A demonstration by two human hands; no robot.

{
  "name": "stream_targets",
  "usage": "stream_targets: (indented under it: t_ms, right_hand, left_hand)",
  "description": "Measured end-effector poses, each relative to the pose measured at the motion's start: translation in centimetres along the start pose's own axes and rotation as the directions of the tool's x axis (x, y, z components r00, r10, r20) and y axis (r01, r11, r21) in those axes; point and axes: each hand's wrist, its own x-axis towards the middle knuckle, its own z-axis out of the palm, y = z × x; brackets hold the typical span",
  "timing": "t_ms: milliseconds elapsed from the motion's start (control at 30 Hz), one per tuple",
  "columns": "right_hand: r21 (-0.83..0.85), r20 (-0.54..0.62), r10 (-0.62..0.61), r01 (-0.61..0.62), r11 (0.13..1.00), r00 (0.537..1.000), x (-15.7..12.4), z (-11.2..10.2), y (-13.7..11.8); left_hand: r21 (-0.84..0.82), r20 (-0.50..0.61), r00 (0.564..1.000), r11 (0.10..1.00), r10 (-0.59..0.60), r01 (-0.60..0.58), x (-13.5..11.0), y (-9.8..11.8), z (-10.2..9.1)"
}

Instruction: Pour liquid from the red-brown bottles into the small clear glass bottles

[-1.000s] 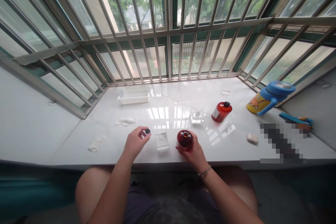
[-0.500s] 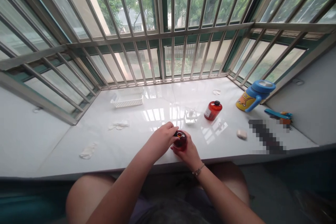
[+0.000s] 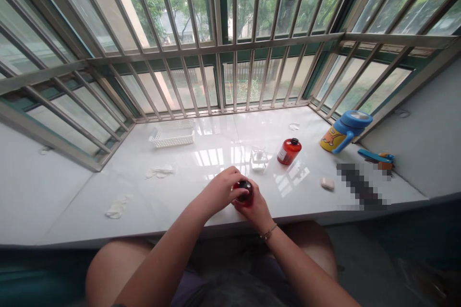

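Note:
Near the front edge of the white ledge stands a dark red bottle (image 3: 245, 200). My right hand (image 3: 260, 209) is wrapped around its right side. On the bottle's mouth sits a black cap (image 3: 246, 185), with the fingers of my left hand (image 3: 224, 191) closed on it from the left. The fingertips partly hide the cap, so I cannot tell how tightly it sits. Beyond my hands is a small clear square container (image 3: 258, 159). To its right stands a second red bottle (image 3: 288, 153), upright, with a black cap and a pale label.
A white perforated basket (image 3: 173, 140) lies at the back left. Crumpled white tissues (image 3: 160, 171) are on the left side. Rightward are a pale earphone-case-like object (image 3: 327, 183), a blue and yellow mug (image 3: 340, 133) and a blue strap (image 3: 374, 156). Metal window bars (image 3: 235, 81) close off the back.
The bottle's open mouth showed before, with my left hand at its edge. Now the black cap covers it, under my left fingers. My right hand keeps its hold; the view shifted slightly.

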Motion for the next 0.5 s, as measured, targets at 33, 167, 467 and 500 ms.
stream_targets:
  t_ms: [33, 167, 467, 500]
  right_hand:
    - [-0.001, -0.001, -0.008, 0.008, 1.000, 1.000, 0.0, 0.0, 0.0]
    - [-0.016, -0.010, -0.007, 0.007, 1.000, 1.000, 0.0, 0.0, -0.1]
    - [-0.008, -0.020, -0.012, 0.012, 1.000, 1.000, 0.1, -0.1, -0.3]
    - [-0.007, -0.020, -0.004, 0.004, 1.000, 1.000, 0.0, -0.1, -0.2]
  left_hand:
    - [-0.016, -0.020, 1.000, 1.000, -0.001, 0.001, -0.2, 0.0, 0.1]
    - [-0.085, -0.067, 0.998, 0.996, -0.002, -0.003, -1.4, -0.3, 0.7]
    - [-0.204, -0.256, 0.954, 0.973, -0.157, 0.105, -1.9, -0.2, 2.9]
    - [-0.203, -0.283, 0.942, 0.971, -0.181, 0.125, -1.7, 0.0, 3.1]
